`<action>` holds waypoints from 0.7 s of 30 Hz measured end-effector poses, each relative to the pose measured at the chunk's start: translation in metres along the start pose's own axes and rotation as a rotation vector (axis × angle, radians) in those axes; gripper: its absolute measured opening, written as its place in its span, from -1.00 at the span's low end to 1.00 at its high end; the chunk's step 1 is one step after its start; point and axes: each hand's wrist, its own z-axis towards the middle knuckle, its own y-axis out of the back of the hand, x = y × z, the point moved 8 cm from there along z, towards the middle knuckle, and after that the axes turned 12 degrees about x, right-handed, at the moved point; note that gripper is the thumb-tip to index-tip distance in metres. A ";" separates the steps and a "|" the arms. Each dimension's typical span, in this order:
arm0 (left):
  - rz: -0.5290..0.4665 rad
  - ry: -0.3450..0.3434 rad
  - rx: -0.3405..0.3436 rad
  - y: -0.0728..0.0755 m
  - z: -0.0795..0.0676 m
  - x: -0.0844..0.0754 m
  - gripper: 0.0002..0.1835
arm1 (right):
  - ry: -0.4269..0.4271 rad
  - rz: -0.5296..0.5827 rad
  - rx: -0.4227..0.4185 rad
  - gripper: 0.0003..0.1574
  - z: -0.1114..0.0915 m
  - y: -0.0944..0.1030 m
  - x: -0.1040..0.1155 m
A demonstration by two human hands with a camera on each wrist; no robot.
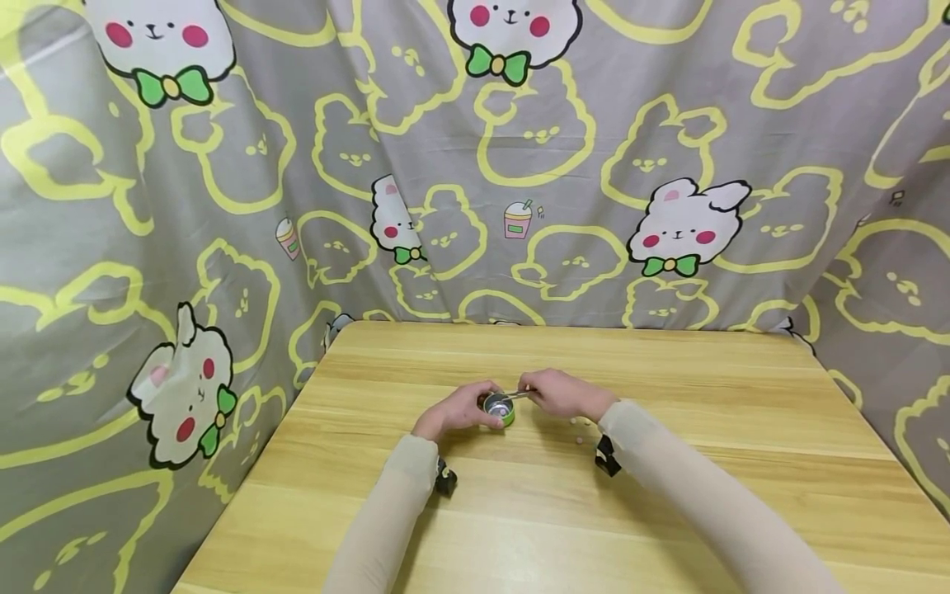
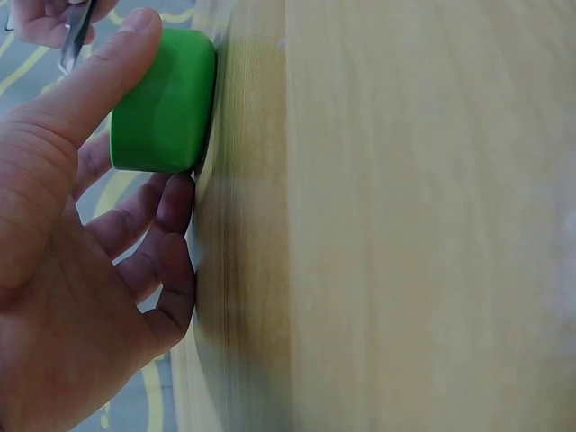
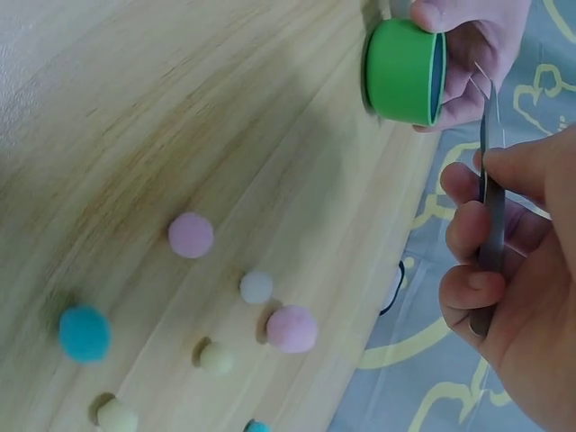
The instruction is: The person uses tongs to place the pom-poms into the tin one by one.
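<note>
A small round green tin (image 3: 400, 72) with a shiny metal inside stands on the wooden table. My left hand (image 1: 460, 407) holds it by the side, thumb on the near wall and fingers around the far side. My right hand (image 1: 558, 392) pinches metal tweezers (image 3: 492, 211) between thumb and fingers. The slightly parted tips point over the tin's mouth, with nothing visible between them in the right wrist view. Something small and pale pink shows inside the tin in the head view.
Pom-poms lie scattered on the table (image 1: 519, 528) by my right wrist: pink ones (image 3: 292, 328), a blue one (image 3: 85, 334), a white one (image 3: 256, 287) and pale yellow ones (image 3: 216, 357). A patterned grey curtain (image 1: 445, 124) hangs behind and beside the table.
</note>
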 end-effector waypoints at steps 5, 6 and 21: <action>0.010 0.003 0.002 0.000 0.000 0.000 -0.50 | 0.017 -0.013 -0.027 -0.84 -0.005 0.008 0.006; 0.010 0.004 0.001 0.000 0.000 0.001 -0.50 | 0.025 -0.013 -0.033 -0.84 -0.007 0.010 0.007; -0.006 0.001 0.002 -0.001 0.000 0.001 -0.48 | 0.023 -0.022 -0.066 -0.83 -0.032 0.024 -0.002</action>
